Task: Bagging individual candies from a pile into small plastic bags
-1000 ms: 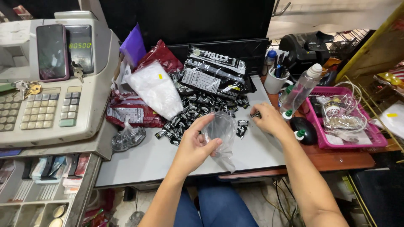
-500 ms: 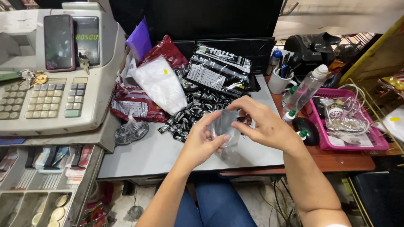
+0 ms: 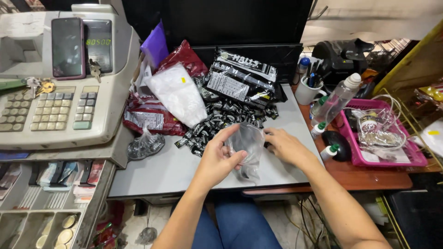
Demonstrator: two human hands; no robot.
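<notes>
Grip first: a small clear plastic bag [image 3: 247, 146] is pinched by the left hand [image 3: 220, 159], thumb and fingers closed on its left edge, so it's held up just above the grey tabletop [image 3: 161, 168]. The right hand [image 3: 285, 145] is laid right against the bag's far side, fingers curled low at the tabletop; whether anything is actually clamped in that one can't be told, the fingertips are hidden behind the bag. Something dark is seen inside the bottom of the bag, too blurry to call.

Just beyond the hands, a heap of small black wrapped candies [image 3: 217, 124] is spread out, touching distance from the fingers. Behind that heap, a big black candy pack [image 3: 240, 80] is propped up, and to the left of it a white plastic pouch [image 3: 177, 94] is laid over a couple of dark red packs [image 3: 147, 117]. A little knotted clear bag [image 3: 145, 145] of dark pieces is parked left of the left hand, near the tabletop edge.

Further left, a beige cash register [image 3: 69, 106] is set, with a phone [image 3: 68, 47] leaned on its display and keys [image 3: 39, 86] dropped on top; its drawer [image 3: 41, 207] is pulled open below, coins showing.

Off to the right of the right hand, a clear spray bottle [image 3: 339, 97], a white cup of pens [image 3: 308, 90] and a pink basket [image 3: 383, 133] are seen on the wooden part.
</notes>
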